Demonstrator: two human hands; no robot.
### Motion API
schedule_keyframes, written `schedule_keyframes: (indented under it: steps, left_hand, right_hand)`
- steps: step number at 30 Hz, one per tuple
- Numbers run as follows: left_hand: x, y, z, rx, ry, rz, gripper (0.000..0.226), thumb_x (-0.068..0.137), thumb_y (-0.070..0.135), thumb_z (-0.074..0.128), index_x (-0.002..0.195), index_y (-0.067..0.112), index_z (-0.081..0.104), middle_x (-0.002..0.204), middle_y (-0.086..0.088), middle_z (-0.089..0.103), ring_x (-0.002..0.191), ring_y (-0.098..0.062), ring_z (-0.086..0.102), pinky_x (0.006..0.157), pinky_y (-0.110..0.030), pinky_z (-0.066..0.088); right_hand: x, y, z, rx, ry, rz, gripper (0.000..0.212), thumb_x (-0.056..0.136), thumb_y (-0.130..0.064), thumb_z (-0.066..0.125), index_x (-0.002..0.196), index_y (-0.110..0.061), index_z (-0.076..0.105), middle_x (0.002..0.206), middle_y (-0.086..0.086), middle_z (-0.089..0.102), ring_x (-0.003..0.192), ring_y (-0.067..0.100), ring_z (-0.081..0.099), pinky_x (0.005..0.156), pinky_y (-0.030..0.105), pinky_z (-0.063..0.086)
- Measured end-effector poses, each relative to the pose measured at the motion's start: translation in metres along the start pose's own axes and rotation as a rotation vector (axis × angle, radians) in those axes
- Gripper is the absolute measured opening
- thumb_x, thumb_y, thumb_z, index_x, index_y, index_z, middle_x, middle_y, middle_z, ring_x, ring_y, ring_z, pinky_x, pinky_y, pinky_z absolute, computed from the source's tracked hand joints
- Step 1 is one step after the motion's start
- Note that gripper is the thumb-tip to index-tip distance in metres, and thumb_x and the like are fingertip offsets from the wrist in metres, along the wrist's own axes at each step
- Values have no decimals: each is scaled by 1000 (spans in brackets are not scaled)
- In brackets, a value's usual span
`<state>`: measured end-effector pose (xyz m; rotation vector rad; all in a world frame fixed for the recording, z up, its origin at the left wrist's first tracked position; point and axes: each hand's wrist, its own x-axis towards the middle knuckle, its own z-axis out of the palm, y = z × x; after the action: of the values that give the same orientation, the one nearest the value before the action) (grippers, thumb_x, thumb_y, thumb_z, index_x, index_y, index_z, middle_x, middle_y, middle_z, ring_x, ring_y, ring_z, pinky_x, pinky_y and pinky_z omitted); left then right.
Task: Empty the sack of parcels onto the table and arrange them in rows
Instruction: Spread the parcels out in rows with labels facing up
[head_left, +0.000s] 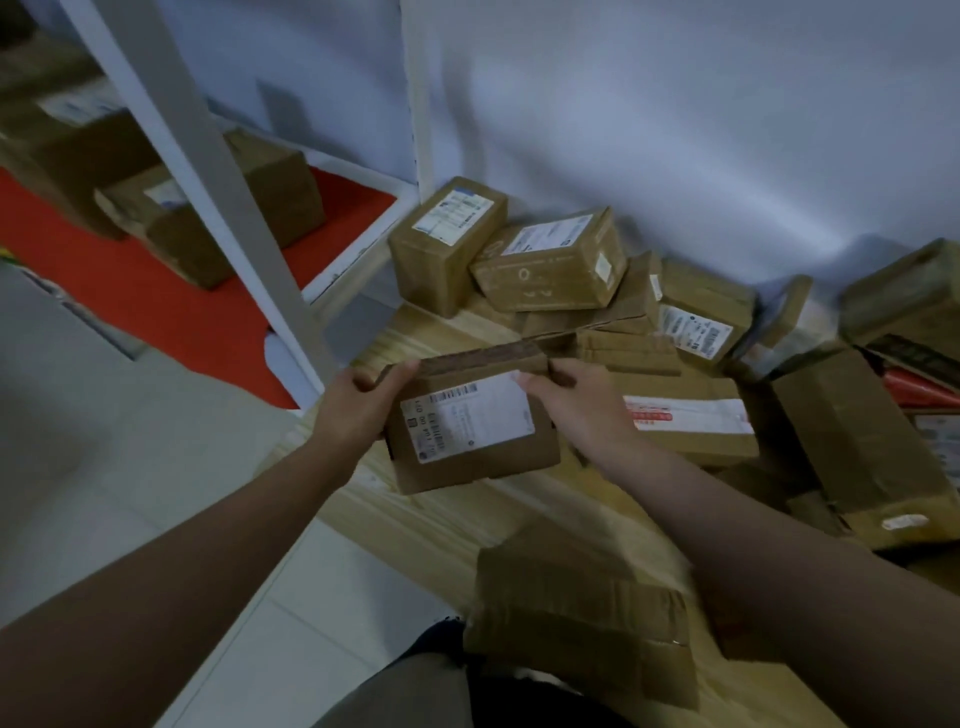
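Observation:
A brown cardboard parcel (470, 423) with a white shipping label is held above the left end of the wooden table (415, 519). My left hand (358, 400) grips its left end, fingers curled over the top edge. My right hand (576, 400) grips its right end, thumb on the label. Several more brown parcels lie heaped on the table behind it, among them an upright labelled box (447, 239) and a tilted one (550, 265) against the wall. No sack is in view.
A taped parcel (582, 618) lies at the table's near edge under my right forearm. A large box (857, 447) lies at the right. White shelving (208, 171) with boxes on a red shelf (156, 306) stands left. A tiled floor (104, 441) lies below.

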<state>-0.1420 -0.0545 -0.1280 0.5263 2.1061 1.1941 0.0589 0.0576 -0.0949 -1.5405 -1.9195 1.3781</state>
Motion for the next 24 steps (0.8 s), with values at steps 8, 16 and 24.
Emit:
schedule_keyframes:
  steps: [8,16,24]
  left_hand:
    - [17,-23,-59,137,343,-35,57,83,66,61,98,11,54,82,-3,62,71,-18,62,57,-33,48]
    - [32,-67,-65,245,122,-104,84,82,54,72,148,16,38,150,-9,42,133,-30,45,102,-44,44]
    - [36,-73,-37,-111,113,-366,94,82,49,73,151,11,22,143,-5,44,129,-29,47,106,-49,44]
  right_hand:
    - [2,-19,72,5,-287,8,14,99,-21,54,99,-13,66,85,0,65,78,21,62,70,31,52]
    - [8,19,82,-40,-406,272,66,96,-21,61,153,-25,29,115,5,61,97,34,70,83,47,60]
    - [23,15,93,-83,-359,43,80,89,-23,70,154,-31,25,149,-14,32,139,8,29,106,23,26]
